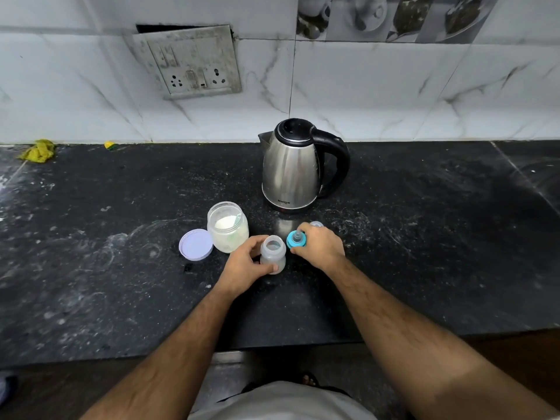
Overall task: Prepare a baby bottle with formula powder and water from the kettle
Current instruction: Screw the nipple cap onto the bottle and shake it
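Currently, your left hand (246,262) grips the baby bottle (273,253), fingers curled round its far side and thumb across its near side. The bottle stands upright on the black counter (424,253), mouth open and uncapped; its translucent wall looks pale, and contents cannot be judged.

Your right hand (319,245) sits just beside the bottle, at its 3 o'clock. It holds the blue teat ring (295,240), the teat tilted toward 12 o'clock. Ring and bottle are close but apart. A small clear cap (316,224) shows just past your right knuckles, at 12 o'clock from the hand; whether the hand touches it cannot be told.

The formula jar (228,227) stands open at 10 o'clock from the bottle, just beside your left fingers, with white powder visible inside. Its lilac lid (196,244) lies flat on the counter at 9 o'clock from the jar, touching or nearly touching the jar base.

The steel kettle (292,168) stands at 12 o'clock from the bottle, well behind both hands, lid shut, black handle at its 3 o'clock, spout at 9 o'clock.

At far 10 o'clock, by the wall, lies a yellow cloth (38,150). A socket plate (194,62) is on the tiled wall at 11 o'clock.
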{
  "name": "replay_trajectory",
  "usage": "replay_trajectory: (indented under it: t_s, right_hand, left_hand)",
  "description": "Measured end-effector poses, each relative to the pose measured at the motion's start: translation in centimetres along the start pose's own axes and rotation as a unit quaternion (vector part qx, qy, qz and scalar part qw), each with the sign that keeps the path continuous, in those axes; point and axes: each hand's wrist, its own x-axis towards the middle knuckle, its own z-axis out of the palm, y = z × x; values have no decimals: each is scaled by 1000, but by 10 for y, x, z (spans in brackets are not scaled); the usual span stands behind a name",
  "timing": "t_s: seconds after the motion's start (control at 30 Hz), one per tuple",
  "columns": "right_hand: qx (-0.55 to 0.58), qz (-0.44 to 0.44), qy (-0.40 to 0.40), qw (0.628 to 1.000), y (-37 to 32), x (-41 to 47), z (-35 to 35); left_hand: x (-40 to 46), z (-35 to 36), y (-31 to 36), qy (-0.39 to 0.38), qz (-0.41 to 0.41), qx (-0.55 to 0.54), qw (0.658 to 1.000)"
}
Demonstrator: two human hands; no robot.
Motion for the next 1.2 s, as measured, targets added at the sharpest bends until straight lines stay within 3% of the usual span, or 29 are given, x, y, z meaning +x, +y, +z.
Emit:
replay_trajectory:
  t_s: [0.27, 0.4, 0.83, 1.2]
  right_hand:
    - [123, 23, 89, 988, 0, -32, -36]
    - [152, -2, 82, 985, 1, -42, -58]
    - [88, -116, -5, 989, -9, -49, -77]
    - [-60, -163, -55, 983, -37, -37, -75]
  left_hand:
    - [1, 8, 4, 2, 8, -4, 1000]
    - [3, 16, 8, 1, 16, -4, 1000]
    - [3, 27, 7, -1, 6, 12, 1000]
    - [4, 27, 3, 5, 8, 13, 1000]
